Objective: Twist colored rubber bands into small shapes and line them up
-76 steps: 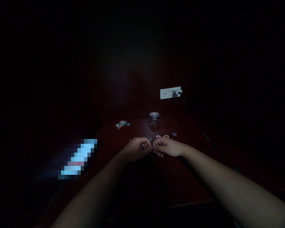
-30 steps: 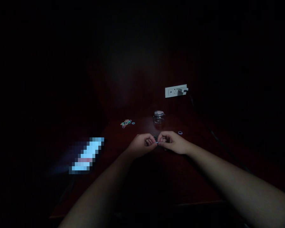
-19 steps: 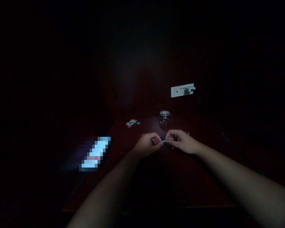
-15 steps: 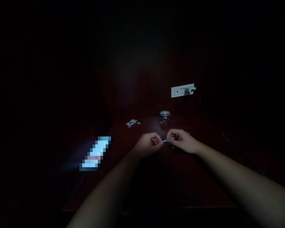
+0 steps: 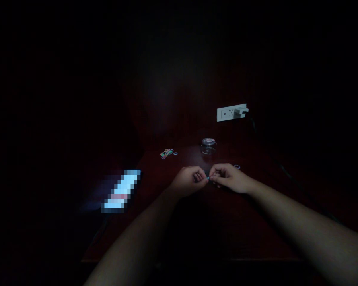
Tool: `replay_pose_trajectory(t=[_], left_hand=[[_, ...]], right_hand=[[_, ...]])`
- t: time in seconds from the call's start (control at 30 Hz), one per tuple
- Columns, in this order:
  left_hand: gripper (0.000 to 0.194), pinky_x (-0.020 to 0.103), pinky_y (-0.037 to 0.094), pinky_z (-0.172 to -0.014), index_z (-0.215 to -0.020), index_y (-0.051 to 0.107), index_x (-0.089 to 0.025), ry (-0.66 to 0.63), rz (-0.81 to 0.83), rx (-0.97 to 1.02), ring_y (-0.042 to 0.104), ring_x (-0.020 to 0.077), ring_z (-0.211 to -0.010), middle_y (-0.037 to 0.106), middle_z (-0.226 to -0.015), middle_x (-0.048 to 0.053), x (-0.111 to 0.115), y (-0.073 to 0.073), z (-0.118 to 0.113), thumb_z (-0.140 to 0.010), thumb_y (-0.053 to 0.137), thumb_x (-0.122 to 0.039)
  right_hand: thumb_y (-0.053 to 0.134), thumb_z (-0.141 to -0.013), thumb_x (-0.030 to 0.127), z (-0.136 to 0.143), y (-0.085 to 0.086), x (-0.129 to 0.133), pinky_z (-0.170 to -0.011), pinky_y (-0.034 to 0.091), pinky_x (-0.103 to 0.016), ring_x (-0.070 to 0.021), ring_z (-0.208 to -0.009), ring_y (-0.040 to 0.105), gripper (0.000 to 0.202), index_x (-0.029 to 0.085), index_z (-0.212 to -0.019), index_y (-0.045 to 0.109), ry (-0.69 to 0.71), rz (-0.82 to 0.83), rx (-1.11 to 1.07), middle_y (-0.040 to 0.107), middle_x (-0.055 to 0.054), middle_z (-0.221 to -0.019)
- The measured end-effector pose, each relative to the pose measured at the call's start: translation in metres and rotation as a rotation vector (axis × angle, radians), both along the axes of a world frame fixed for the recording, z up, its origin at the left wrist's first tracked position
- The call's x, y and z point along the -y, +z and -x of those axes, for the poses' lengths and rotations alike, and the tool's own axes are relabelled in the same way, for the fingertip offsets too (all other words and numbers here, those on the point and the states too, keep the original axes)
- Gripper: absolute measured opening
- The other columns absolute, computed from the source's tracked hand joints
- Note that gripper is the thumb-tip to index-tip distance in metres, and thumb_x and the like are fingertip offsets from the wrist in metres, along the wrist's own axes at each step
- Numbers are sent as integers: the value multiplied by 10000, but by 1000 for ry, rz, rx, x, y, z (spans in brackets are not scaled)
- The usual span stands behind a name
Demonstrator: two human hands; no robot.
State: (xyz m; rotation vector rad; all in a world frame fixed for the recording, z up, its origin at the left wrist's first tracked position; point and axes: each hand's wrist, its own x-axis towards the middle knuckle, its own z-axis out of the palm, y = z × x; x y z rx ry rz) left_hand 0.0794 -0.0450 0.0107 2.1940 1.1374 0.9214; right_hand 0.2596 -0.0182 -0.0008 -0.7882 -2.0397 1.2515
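Note:
Between the fingertips of both hands is a small light-blue band [image 5: 208, 178], mostly covered by the fingers. My left hand [image 5: 189, 181] pinches its left end, thumb and forefinger together. From the other side my right hand [image 5: 229, 178] pinches it too, with the fingertips of the two hands almost touching. Behind my right hand a small pale ring [image 5: 237, 167] lies on the dark red table [image 5: 244, 234]. Part of another ring shows just behind the gap between the hands.
A clear lidded jar [image 5: 208, 147] stands behind my hands. Left of it lies a pile of coloured bands [image 5: 167, 153]. A glowing, pixelated screen [image 5: 121, 190] is at the left. A white wall socket [image 5: 232, 113] holds a plug, with a dark cable running down the right.
My hands have drawn slightly closer together, and less of the blue band shows between them. The view has shifted a little.

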Motion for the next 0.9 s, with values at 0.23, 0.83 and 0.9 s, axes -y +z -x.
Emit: replay_pose_trajectory(t=[0.23,0.83,0.9], left_hand=[[167,166,365,-483,-728,551,-121,14,8,0,439,55,-530,544,-626,3,0,0,1,-702,531,-285],[154,186,384,-537,-805,559,-132,20,-52,-16,480,78,-613,558,-706,18,0,-2,-1,-703,524,-241],[155,190,385,-545,-815,567,-135,19,-68,-25,486,84,-629,565,-727,24,0,-1,-1,-700,523,-229]], right_hand=[[566,-687,379,-2,0,-2,-438,360,-198,-68,-462,452,266,126,-739,501,-21,-22,-7,513,10,-563],[582,-671,384,0,-2,-2,-457,407,-205,-69,-481,477,281,122,-756,523,8,29,-10,530,7,-583],[583,-669,388,0,-1,-1,-461,413,-206,-69,-487,477,285,124,-757,524,6,37,-13,529,7,-587]])
